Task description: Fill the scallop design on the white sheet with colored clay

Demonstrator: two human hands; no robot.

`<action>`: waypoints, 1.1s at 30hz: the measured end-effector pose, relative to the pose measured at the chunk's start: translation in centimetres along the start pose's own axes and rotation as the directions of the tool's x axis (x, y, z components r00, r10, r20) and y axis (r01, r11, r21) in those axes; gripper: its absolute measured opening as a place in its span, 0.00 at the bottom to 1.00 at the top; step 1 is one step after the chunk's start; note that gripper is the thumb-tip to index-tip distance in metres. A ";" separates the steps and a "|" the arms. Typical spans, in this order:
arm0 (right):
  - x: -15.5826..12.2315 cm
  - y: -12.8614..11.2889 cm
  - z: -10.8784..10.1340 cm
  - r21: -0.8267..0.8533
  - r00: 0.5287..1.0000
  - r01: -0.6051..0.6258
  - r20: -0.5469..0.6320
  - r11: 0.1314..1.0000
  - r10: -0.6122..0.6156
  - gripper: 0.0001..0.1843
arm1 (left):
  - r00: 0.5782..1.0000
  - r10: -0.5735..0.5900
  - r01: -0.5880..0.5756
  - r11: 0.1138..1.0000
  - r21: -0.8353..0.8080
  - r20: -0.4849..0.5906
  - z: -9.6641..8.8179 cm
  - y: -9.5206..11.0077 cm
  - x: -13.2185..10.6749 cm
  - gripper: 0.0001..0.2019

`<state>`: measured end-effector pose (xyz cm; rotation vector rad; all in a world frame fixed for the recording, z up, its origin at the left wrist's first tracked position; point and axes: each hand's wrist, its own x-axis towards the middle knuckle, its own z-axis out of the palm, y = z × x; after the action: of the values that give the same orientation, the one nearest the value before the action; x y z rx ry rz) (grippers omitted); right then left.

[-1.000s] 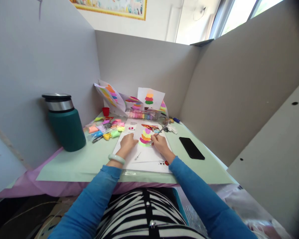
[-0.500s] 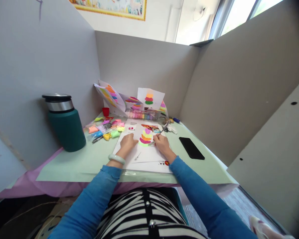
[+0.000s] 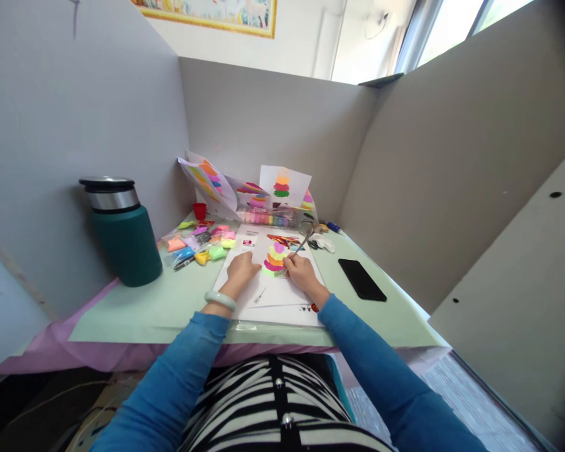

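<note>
green bottle (image 3: 125,245): upright, steel neck, dark-rimmed lid; near the left partition.
pen (image 3: 184,263): lying flat, just beside the packets.
red cup (image 3: 199,211): behind the packets, at the back of the table.
colored packets (image 3: 216,253): loose cluster; yellow, green, blue, pink, orange visible.
left hand (image 3: 242,271): resting on the white sheet (image 3: 287,294), fingers curled in; cannot tell whether the fingertips pinch anything. pale bracelet (image 3: 220,301) around the wrist.
layered color stack (image 3: 275,257): on the sheet, between the hands; magenta, orange, yellow and pink bands, bright green at the base.
painted sheets (image 3: 286,182): propped behind, similar stacked bands.
metal utensil (image 3: 301,245): tilted, upper end leaning away to the right, lower end at the stack's right side.
right hand (image 3: 305,273): thumb and fingers pinching the utensil.
blue marker (image 3: 333,227): back right of table.
black phone (image 3: 361,280): flat, right of the sheet, apart from the hand.
</note>
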<state>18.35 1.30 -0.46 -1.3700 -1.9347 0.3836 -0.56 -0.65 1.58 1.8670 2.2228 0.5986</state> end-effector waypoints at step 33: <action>0.7 1.1 0.1 0.039 0.997 -0.075 -0.026 0.996 0.076 0.14 | 1.000 0.008 -0.008 1.000 -0.019 -0.006 0.2 -0.2 0.1 0.16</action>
<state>18.93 2.33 -0.91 -1.4201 -1.8479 0.4332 -0.71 -0.54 1.29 1.8684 2.2062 0.6261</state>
